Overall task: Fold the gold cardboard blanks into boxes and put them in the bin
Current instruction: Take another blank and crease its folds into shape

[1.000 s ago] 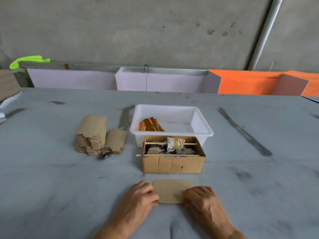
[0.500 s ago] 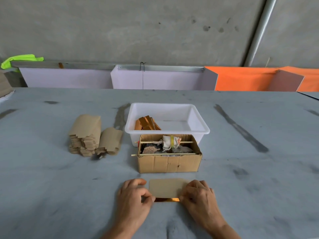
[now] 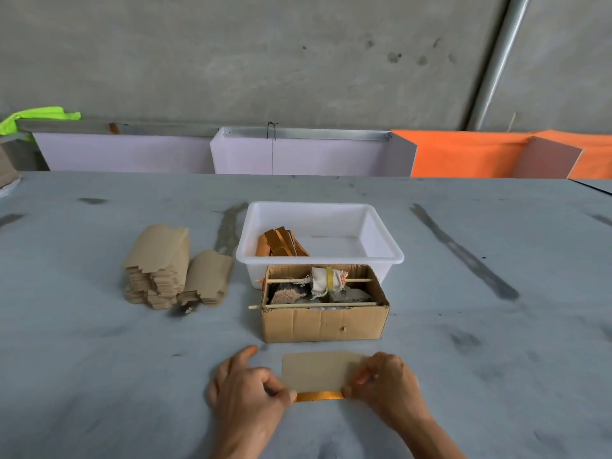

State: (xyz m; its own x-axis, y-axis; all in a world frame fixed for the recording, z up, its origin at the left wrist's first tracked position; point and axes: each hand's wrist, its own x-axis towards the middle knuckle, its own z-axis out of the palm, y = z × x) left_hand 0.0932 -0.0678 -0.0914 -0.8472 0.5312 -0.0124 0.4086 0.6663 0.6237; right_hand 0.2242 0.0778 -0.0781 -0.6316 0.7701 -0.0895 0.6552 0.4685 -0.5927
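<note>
A single gold cardboard blank point(image 3: 314, 371) lies on the grey desk point(image 3: 99, 359) at the near edge, just in front of an open corrugated carton point(image 3: 324, 324). Its dull kraft back faces up, and a thin shiny gold strip shows along its near edge where the flap is starting to lift. The left hand point(image 3: 246, 397) pinches the blank's near-left corner between thumb and curled fingers; the right hand point(image 3: 385, 387) pinches the near-right corner in the same grip.

The step in hand looks like turning up the first long flap. To do it well, both corners should rise together so the crease runs straight along the scored line, while the fingers pin the main panel flat against the desk. Uneven lifting would likely skew the fold or buckle the thin board.

The blank is a flat rounded rectangle, matte brown on one side and metallic gold on the other. To the far left sit two stacks of blanks point(image 3: 172, 266), brown side up, with notched, ragged-looking edges. The white plastic bin point(image 3: 381, 233), smooth and glossy, stands just beyond the carton and holds a few folded gold boxes point(image 3: 281, 245) in its left part. The carton holds rags and thin wooden sticks laid across its top.
</note>
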